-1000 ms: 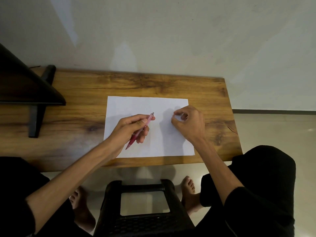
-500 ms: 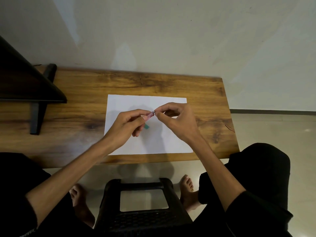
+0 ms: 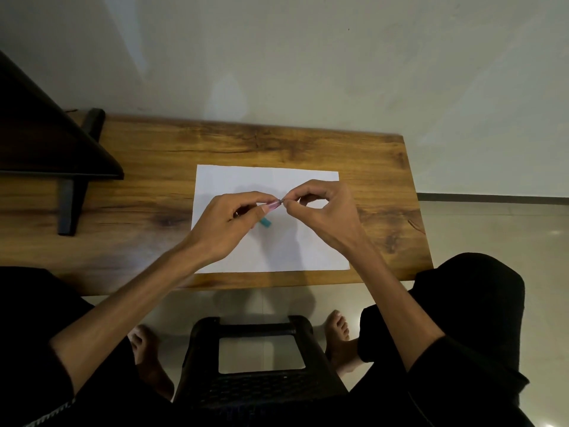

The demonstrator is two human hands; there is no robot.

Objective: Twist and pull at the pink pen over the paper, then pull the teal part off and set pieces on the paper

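A white sheet of paper (image 3: 268, 186) lies flat on a wooden table (image 3: 277, 146). Above it my left hand (image 3: 229, 221) grips a pink pen (image 3: 273, 205), its barrel mostly hidden in my fingers. My right hand (image 3: 323, 212) pinches the pen's metal tip (image 3: 280, 201) between thumb and forefinger. Under my left hand a small teal piece (image 3: 265, 222) shows over the paper; I cannot tell whether it lies on the sheet or belongs to the pen.
A dark monitor (image 3: 46, 140) on a black stand (image 3: 69, 208) occupies the table's left end. A black plastic stool (image 3: 261, 362) stands between my bare feet below the table's near edge. A pale wall rises behind the table.
My right hand moved left from the paper to the pen's tip and pinched it. My left hand turned the pen more level and raised it. A teal piece came into view.
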